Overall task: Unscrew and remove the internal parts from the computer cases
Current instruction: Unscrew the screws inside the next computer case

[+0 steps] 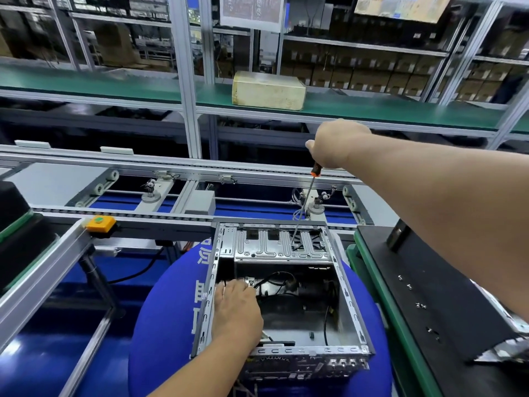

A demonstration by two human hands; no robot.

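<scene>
An open metal computer case (350, 308) rests on a blue round cushion (166, 319) in front of me. My right hand (333, 144) grips the orange and black handle of a long screwdriver (305, 207). Its tip reaches down into the silver drive cage (269, 245) at the far end of the case. My left hand (236, 309) lies on the case's left wall, fingers reaching inside near a small metal bracket and black cables (277, 277). What the fingertips touch is hidden.
A black panel (446, 285) with loose screws (420, 305) lies on the green-edged table at right. A conveyor frame with a yellow button box (100, 223) crosses behind the case. A beige box (267, 90) sits on the green shelf. A black object is at far left.
</scene>
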